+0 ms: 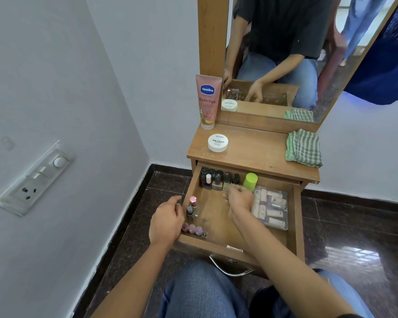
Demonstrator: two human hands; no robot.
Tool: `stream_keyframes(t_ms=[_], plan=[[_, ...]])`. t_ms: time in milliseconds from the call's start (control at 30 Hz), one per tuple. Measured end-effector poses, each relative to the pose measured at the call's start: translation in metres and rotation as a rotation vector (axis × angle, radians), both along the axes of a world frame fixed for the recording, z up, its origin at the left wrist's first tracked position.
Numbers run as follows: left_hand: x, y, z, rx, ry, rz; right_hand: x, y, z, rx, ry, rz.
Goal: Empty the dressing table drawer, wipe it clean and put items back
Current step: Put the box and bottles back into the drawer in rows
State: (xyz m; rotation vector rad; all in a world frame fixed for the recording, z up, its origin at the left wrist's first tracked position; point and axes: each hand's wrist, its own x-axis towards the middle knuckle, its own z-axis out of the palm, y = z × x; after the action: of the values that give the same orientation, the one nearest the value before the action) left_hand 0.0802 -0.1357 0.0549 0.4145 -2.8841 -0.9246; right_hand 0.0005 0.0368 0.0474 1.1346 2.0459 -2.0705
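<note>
1. the drawer [295, 210] is pulled out and holds most of its things, so the emptying looks barely begun. a pink tube [207, 102] and a white jar [218, 142] stand on the table top [253, 154], with the checked cloth [303, 149] at its right end.
2. the main risk is the row of bottles [217, 179] at the back, upright and packed side by side. a sideways brush from a knuckle or wrist while lifting one could topple its neighbours, and a loose cap could leak onto the wood.
3. the green-capped bottle [250, 181] is tall and stands at the right end of that row, just beside the clear box [272, 208] of tubes. it looks the easiest to knock over.
4. the small bottles [191, 207] along the left wall and the round pots [191, 228] in the front left corner sit close to the left hand [167, 222]. a jolt to the drawer from that side could tip or roll them.
5. the right hand [238, 198] hovers inside the drawer, just in front of the row and left of the green-capped bottle. it is blurred, so i cannot tell whether the fingers are loose or pinching something, or whether they touch a bottle.
6. the left hand sits outside the drawer's left wall, fingers curled by the rim. i cannot tell whether it grips the wall or merely rests there.
</note>
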Motion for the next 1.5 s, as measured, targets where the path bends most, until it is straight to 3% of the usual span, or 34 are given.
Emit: stream_keyframes(t_ms=[167, 233, 333, 733, 933, 1133, 1500], plan=[[0.0, 0.001, 0.002, 0.004, -0.014, 0.007, -0.018, 0.007, 0.061, 0.441, 0.531, 0.292], [0.001, 0.001, 0.002, 0.003, -0.016, 0.008, -0.045, 0.009, 0.069, 0.567, 0.553, 0.405], [0.001, 0.001, 0.002, 0.001, -0.015, 0.01, -0.079, 0.01, 0.064, 0.716, 0.426, 0.534], [0.0, 0.0, 0.001, 0.009, -0.008, 0.011, -0.105, -0.001, 0.054, 0.756, 0.363, 0.463], [0.0, 0.0, 0.0, -0.001, -0.008, 0.004, -0.074, 0.012, 0.053, 0.525, 0.54, 0.356], [0.001, 0.001, 0.004, 0.0, -0.017, 0.011, 0.009, 0.023, 0.024, 0.627, 0.655, 0.588], [0.002, 0.002, 0.006, 0.002, -0.01, 0.015, 0.017, 0.026, -0.032, 0.693, 0.281, 0.853]])
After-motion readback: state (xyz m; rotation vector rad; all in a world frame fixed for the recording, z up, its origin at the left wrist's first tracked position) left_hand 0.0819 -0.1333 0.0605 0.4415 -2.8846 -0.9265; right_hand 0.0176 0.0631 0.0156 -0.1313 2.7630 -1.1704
